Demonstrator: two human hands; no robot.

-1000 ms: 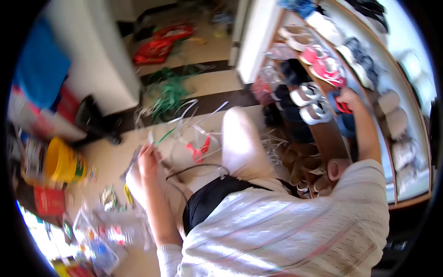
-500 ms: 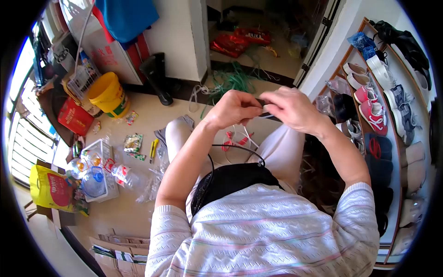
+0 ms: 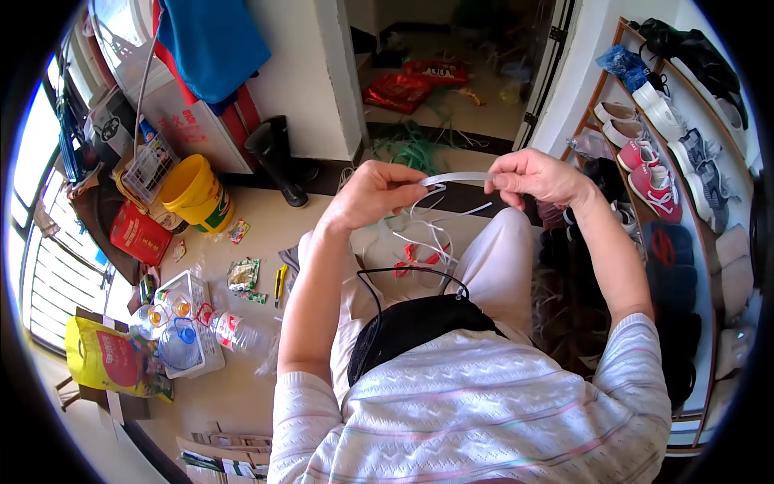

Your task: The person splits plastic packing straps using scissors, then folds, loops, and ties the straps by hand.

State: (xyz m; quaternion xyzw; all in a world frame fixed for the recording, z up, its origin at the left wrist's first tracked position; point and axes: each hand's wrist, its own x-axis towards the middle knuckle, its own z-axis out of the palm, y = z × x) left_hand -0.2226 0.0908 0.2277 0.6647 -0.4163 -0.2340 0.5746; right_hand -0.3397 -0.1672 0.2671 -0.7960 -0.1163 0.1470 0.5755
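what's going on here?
A person is holding a short stretch of white flat strip between both hands, the left hand pinching one end of it and the right hand the other, so that it bows slightly upward. Below, more thin white strips and a red tangle show between the person's legs. Green strands lie by the doorway, and what looks like a yellow utility knife is on the floor to the left, out of hand.

yellow bucket [image 3: 193, 192] near red box [image 3: 139, 232], black boot [image 3: 269, 149] by wall [image 3: 305, 89]; bottles [image 3: 179, 345] in white basket [image 3: 196, 290], yellow bag [image 3: 85, 355] next to it; sneakers [image 3: 655, 190] on rack [image 3: 705, 363]
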